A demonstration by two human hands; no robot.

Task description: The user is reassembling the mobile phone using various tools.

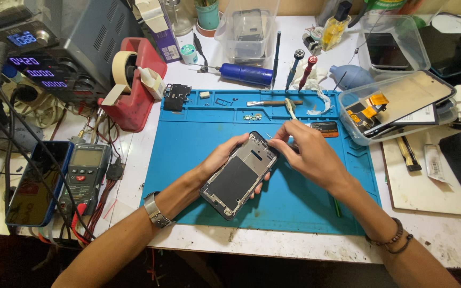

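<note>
Nearest the camera, two bare forearms rose from the lower edge, the left one banded at the wrist, the right one wearing bead bracelets. Beneath both hands lay the table (273, 242), white and scuffed, and on it the blue work mat (188, 160), which extended well beyond the hands on either side. The opened phone frame (239, 176) was held just above the mat, tilted, its top end toward the right hand. The left hand (217, 160) was clamped on the frame, cradling it from below, with the thumb along the upper left edge and the fingertips showing past the lower right edge. The right hand (308, 154) was pinched together at the frame's top corner, apparently on a fine tool or small part; which one could not be told. The frame appeared light, thin and stiff, yet fragile: its bare inner face and rim probably tolerated little bending, so the long side edges looked the safest hold. Left of the left hand stood a red tape dispenser (134, 90) and a multimeter (85, 170); right of the right hand sat a clear tray of parts (396, 106).
</note>
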